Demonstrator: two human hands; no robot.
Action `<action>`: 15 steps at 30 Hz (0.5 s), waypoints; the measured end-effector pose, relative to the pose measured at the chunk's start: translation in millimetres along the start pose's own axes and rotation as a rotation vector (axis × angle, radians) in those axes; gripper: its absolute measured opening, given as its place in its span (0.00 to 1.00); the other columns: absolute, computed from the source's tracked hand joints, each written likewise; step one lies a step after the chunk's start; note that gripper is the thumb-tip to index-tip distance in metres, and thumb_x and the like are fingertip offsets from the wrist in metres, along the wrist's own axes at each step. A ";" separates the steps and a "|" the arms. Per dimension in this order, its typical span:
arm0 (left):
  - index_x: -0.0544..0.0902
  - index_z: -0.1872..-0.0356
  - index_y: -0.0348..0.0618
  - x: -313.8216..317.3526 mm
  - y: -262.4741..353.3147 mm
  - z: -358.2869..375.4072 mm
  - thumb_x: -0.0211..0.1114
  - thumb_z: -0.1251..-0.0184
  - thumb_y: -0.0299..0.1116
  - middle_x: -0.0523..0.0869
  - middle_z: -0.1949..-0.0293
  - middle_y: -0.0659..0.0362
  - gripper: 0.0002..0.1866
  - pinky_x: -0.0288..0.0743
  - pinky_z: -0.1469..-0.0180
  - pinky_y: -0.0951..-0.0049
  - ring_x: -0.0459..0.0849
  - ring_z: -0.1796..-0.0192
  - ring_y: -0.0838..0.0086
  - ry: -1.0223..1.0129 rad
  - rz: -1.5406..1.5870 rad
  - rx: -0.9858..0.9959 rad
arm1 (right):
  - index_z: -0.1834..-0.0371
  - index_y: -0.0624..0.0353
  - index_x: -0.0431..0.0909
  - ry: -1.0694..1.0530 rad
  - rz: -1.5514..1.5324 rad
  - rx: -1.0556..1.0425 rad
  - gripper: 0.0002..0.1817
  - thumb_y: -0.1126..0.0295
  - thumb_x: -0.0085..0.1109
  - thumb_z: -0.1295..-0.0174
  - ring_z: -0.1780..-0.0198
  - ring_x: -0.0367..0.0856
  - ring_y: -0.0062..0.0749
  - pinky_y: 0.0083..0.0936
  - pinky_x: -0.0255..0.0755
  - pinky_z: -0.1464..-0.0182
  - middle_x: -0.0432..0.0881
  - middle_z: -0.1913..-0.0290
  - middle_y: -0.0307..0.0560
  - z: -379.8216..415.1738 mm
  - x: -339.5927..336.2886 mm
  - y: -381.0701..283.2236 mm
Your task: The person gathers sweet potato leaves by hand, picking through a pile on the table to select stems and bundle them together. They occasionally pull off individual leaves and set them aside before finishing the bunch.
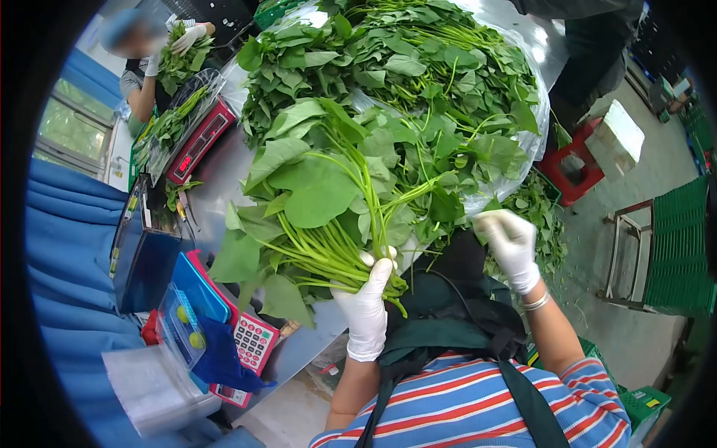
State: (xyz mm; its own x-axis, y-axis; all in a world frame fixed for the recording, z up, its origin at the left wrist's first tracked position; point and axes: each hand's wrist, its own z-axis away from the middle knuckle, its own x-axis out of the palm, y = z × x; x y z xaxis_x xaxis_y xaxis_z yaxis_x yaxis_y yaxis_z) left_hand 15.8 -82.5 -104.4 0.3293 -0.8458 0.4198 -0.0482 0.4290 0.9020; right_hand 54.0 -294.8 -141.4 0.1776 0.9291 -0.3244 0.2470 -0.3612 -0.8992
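Note:
My left hand, in a white glove, is wrapped round the stem ends of a bunch of sweet potato leaves. The stems fan up and left from my fingers, with broad green leaves at their far ends. My right hand, also gloved in white, is raised to the right of the bunch, apart from it. Its fingers are curled together, and whatever may be between them is hidden. Just beyond both hands lies a large heap of the same leafy greens on a plastic sheet.
A red scale carrying greens stands at the left, where another person handles a bunch. Nearer lie a pink calculator and plastic bags. At right are a red stool, a white box and green crates.

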 end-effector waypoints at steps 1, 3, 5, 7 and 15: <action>0.71 0.64 0.43 -0.7 -0.5 -0.8 0.63 0.45 0.20 0.81 0.65 0.52 0.12 0.74 0.60 0.75 0.80 0.65 0.72 0.002 0.001 0.000 | 0.67 0.65 0.79 0.095 -0.029 0.243 0.07 0.73 0.53 0.41 0.72 0.74 0.16 0.16 0.69 0.68 0.80 0.73 0.43 9.1 -16.9 20.6; 0.71 0.64 0.43 -1.5 -3.2 0.2 0.62 0.45 0.19 0.81 0.65 0.52 0.11 0.74 0.60 0.75 0.79 0.66 0.72 0.025 0.005 -0.002 | 0.65 0.66 0.78 0.247 0.250 0.316 0.08 0.73 0.52 0.39 0.73 0.72 0.16 0.16 0.67 0.68 0.80 0.74 0.44 50.9 -56.4 104.7; 0.71 0.64 0.43 -0.5 -0.9 0.0 0.61 0.44 0.19 0.81 0.65 0.52 0.11 0.74 0.60 0.75 0.79 0.66 0.72 0.021 0.009 -0.018 | 0.64 0.66 0.77 0.309 0.530 0.455 0.09 0.71 0.53 0.39 0.72 0.76 0.25 0.22 0.69 0.68 0.80 0.72 0.50 134.2 -97.5 188.1; 0.71 0.64 0.43 4.3 -0.7 -2.7 0.60 0.44 0.18 0.81 0.65 0.52 0.11 0.74 0.60 0.75 0.79 0.66 0.72 0.019 0.021 -0.026 | 0.67 0.62 0.78 0.260 0.819 0.551 0.10 0.65 0.54 0.40 0.69 0.78 0.52 0.35 0.71 0.67 0.79 0.70 0.58 222.0 -119.3 222.4; 0.71 0.61 0.43 3.3 1.9 -2.7 0.60 0.44 0.18 0.78 0.64 0.55 0.12 0.73 0.62 0.76 0.78 0.64 0.73 -0.001 0.052 0.068 | 0.69 0.60 0.81 -0.494 0.926 1.241 0.16 0.58 0.52 0.46 0.62 0.81 0.48 0.37 0.74 0.62 0.81 0.65 0.55 451.2 -117.1 272.9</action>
State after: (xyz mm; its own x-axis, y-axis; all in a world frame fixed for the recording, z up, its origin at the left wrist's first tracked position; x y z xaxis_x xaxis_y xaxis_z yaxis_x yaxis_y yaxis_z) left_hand 19.3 -83.6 -101.5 0.3240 -0.8233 0.4661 -0.1289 0.4497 0.8838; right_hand -329.2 -466.2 -481.2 -0.5462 0.4645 -0.6971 -0.6864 -0.7252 0.0547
